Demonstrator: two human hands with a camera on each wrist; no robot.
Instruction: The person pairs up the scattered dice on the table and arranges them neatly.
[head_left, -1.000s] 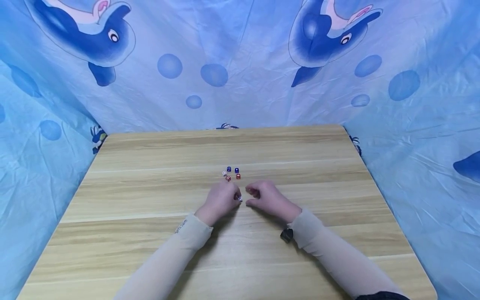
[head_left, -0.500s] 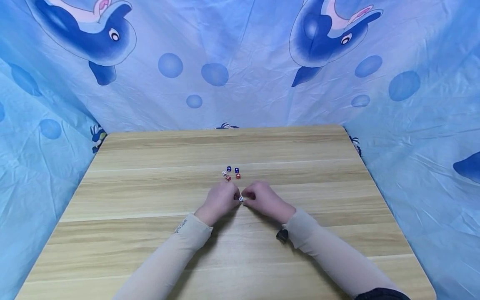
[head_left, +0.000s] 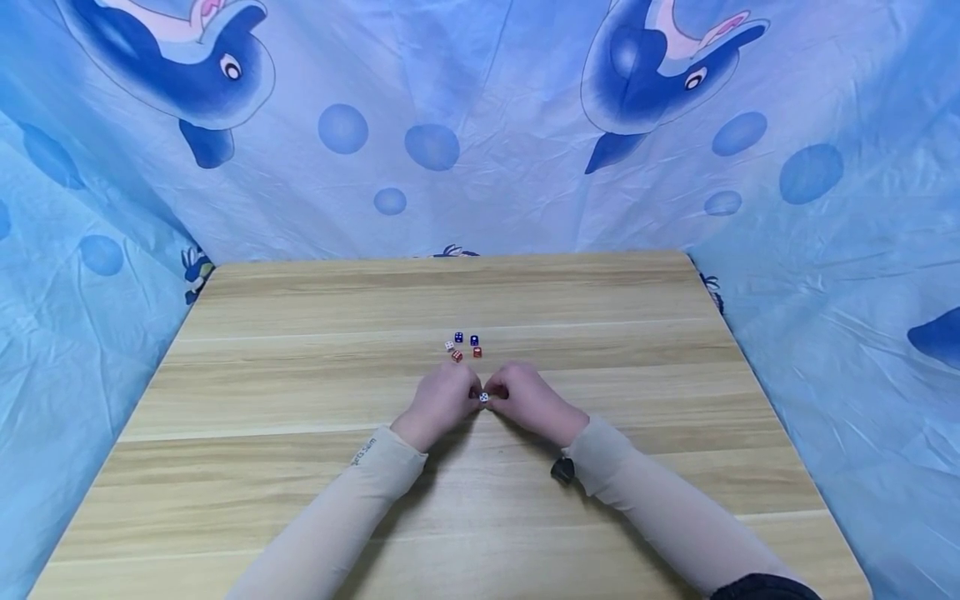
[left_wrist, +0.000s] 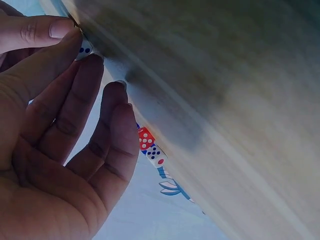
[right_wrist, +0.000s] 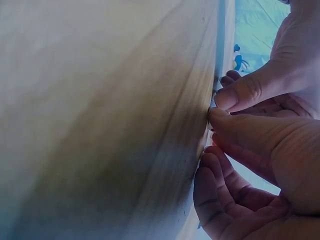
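Note:
A small white die [head_left: 483, 397] with dark pips sits between the fingertips of both hands in the head view. My left hand [head_left: 447, 395] pinches it from the left with thumb and forefinger; the left wrist view shows part of the die [left_wrist: 84, 49] there. From the right, my right hand [head_left: 531, 402] grips it too, thumb and forefinger bent together. The thumbs meet tip to tip in the right wrist view, where the fingers hide the die. Just beyond the hands lies a loose group: a white die [head_left: 449, 346], two blue dice [head_left: 459, 337] and two red dice [head_left: 477, 352].
The wooden table [head_left: 300, 400] spreads out around both forearms. A blue curtain [head_left: 480, 125] printed with dolphins and bubbles hangs behind the table and along both sides. A black object [head_left: 562, 471] is at the right wrist.
My right hand has moved left and its fingers have come together on the white die beside my left hand. The left hand stays nearly in place; the other dice have not moved.

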